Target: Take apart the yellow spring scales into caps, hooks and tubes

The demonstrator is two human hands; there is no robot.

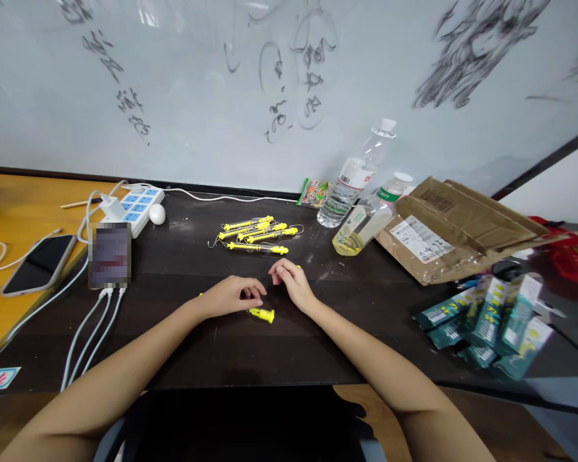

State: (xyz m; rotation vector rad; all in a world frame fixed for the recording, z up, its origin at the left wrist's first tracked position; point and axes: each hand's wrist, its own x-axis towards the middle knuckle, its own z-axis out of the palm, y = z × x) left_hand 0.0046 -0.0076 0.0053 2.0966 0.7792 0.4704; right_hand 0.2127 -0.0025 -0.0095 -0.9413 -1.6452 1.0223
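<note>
Several yellow-ended clear tubes with metal hooks (pixel 257 236) lie in a loose pile on the dark table (pixel 212 359), beyond my hands. My left hand (pixel 234 296) rests with curled fingers over another yellow piece (pixel 262 314), whose end sticks out past the fingertips; whether the fingers grip it is hidden. To the right, my right hand (pixel 293 282) is held with bent fingers close to the left one, not touching it. A bit of yellow shows behind its knuckles, and what its fingers hold, if anything, is hidden.
A power strip (pixel 139 208), a charging device (pixel 110 255) with cables and a phone (pixel 39 264) are at the left. Two bottles (pixel 349 183) (pixel 368 221), a snack packet (pixel 313 192) and a brown parcel (pixel 443 231) stand or lie at the back right, with green boxes (pixel 486 321) nearer.
</note>
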